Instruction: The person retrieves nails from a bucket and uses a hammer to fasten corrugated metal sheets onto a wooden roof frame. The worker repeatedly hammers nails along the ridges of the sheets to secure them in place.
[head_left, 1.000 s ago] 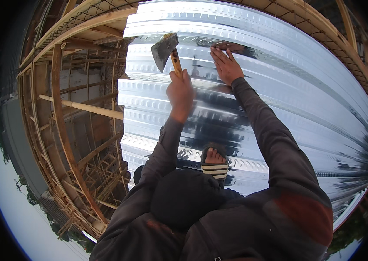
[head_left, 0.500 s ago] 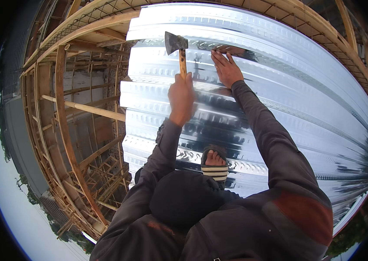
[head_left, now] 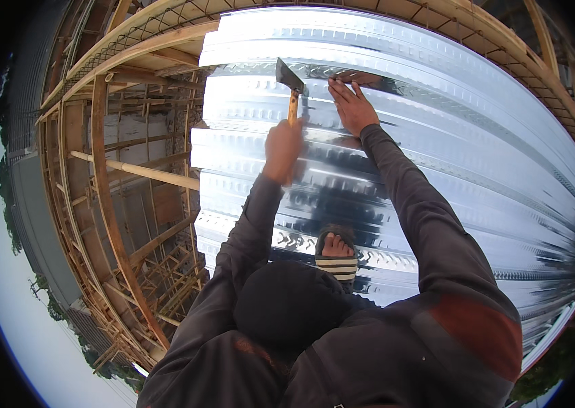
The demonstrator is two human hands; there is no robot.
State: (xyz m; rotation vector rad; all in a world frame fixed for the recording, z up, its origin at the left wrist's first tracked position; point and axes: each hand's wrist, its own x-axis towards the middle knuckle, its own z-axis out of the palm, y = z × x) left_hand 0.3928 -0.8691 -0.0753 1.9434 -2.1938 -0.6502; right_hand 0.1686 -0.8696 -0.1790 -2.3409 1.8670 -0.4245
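My left hand (head_left: 282, 151) is wrapped round the wooden handle of a hatchet (head_left: 290, 76), whose dark blade points up and left. Under it lies shiny ribbed metal decking (head_left: 236, 153); whether the hatchet head touches the metal, I cannot tell. To the right, my right hand (head_left: 353, 109) rests with its fingers stretched out beside a dark, reflective groove in the decking. Nothing shows in that hand.
A sandalled foot (head_left: 335, 255) stands on the decking in front of me. Past the decking's left edge is a drop, with timber framing (head_left: 112, 204) and a bamboo pole (head_left: 134, 170). Rebar and wooden formwork (head_left: 498, 34) run along the far edge.
The hatchet head has moved slightly right and down and its blade has turned. My left hand has shifted a little with it. My right hand stays nearly in place.
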